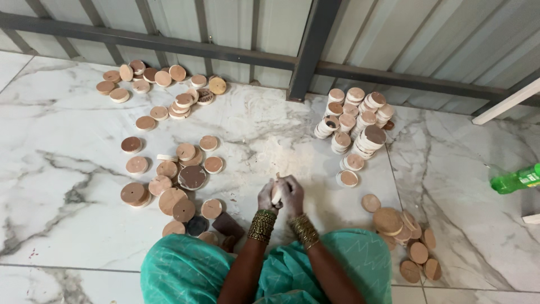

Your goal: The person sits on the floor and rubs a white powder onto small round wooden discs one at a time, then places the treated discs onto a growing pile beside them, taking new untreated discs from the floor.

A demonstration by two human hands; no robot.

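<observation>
I sit on a marble floor and hold a pale wooden disc [277, 190] on edge between both hands, close in front of my lap. My left hand [266, 197] grips its left side and my right hand [292, 195] its right side. Both wrists carry stacked gold bangles. Pale dust lies on the floor under and ahead of my hands. Loose round wooden discs [179, 186] are scattered to my left, some dark-faced. Neat stacks of discs [360, 126] stand ahead to my right.
Another heap of discs [408, 233] lies near my right knee, and a further scatter [157, 84] sits at the far left by the corrugated metal wall with its dark steel frame [306, 56]. A green plastic bottle [514, 180] lies at the right edge.
</observation>
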